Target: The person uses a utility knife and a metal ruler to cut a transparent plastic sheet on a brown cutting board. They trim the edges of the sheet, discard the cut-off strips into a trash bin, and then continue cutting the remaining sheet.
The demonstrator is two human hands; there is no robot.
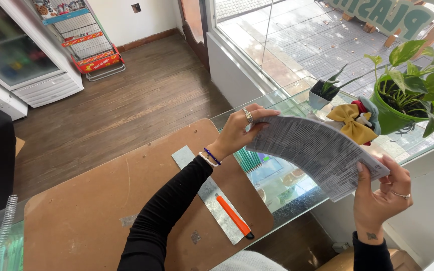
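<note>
A long printed sheet of paper (320, 148), covered in small grey text, is bent into an arch above the glass counter. My left hand (242, 128) pinches its far end with ringed fingers, a beaded bracelet on the wrist. My right hand (380, 198) grips the near end between thumb and fingers. Under my left forearm lies a metal ruler (204, 193) with an orange utility knife (233, 216) on it, both resting on a brown board (101, 206).
A glass counter (287, 193) carries a green pot with a leafy plant (408, 95), a small white pot (322, 93) and yellow and red fabric bows (351, 120). A spiral binding coil (3, 226) lies at left. A drinks fridge (21, 55) and snack rack (89, 40) stand beyond.
</note>
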